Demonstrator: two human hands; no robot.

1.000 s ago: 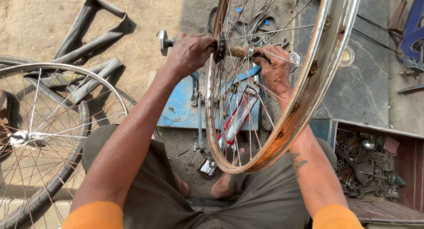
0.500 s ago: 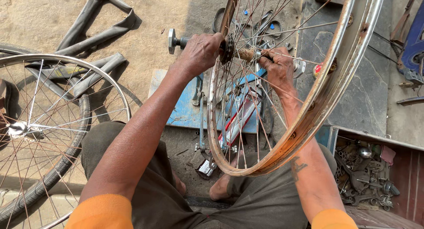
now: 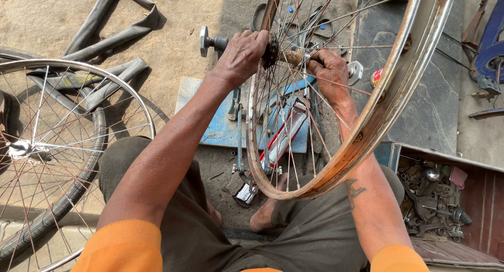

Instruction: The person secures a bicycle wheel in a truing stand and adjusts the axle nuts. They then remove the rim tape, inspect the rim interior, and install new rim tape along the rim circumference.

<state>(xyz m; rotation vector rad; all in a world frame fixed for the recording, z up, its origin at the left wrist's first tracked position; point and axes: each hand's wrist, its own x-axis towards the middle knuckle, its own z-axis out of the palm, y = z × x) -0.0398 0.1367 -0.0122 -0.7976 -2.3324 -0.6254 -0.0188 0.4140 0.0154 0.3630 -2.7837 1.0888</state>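
A: In the head view, what is held by each hand?

B: The left hand is closed around the axle end beside the hub of the rusty wheel. The right hand is curled on the hub from the far side, reached in through the spokes.

A: How is the axle laid?

B: It is run sideways between both hands, each equally near; the rim is stood upright over the knees. A second wheel is left beyond the left hand.
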